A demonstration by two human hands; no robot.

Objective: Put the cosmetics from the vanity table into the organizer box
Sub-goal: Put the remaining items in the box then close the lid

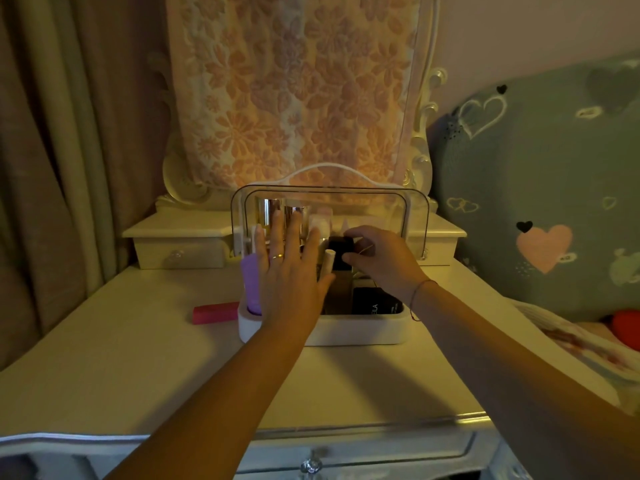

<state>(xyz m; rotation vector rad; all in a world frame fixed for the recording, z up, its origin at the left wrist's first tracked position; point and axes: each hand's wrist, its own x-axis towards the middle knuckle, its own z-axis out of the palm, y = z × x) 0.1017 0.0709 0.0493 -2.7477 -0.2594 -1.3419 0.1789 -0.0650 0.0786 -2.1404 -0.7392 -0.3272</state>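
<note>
A white organizer box [360, 332] with a raised clear lid [329, 192] stands mid-table. Inside it are a purple bottle [251, 285], gold-capped bottles [268, 213], a black compact [375, 301] and other cosmetics. My left hand [291, 271] hovers flat over the box's left half, fingers spread, holding nothing. My right hand [379, 259] grips the black cap of a tall dark bottle [341, 251] standing in the box. A pink tube [214, 313] lies on the vanity table [138, 358], just left of the box.
A mirror draped in floral cloth [294, 91] rises behind the box, flanked by small drawer units [180, 247]. Curtains [52, 168] hang at left. A bed with heart-patterned bedding [536, 188] sits at right. A crystal drawer knob [311, 464] is at the front.
</note>
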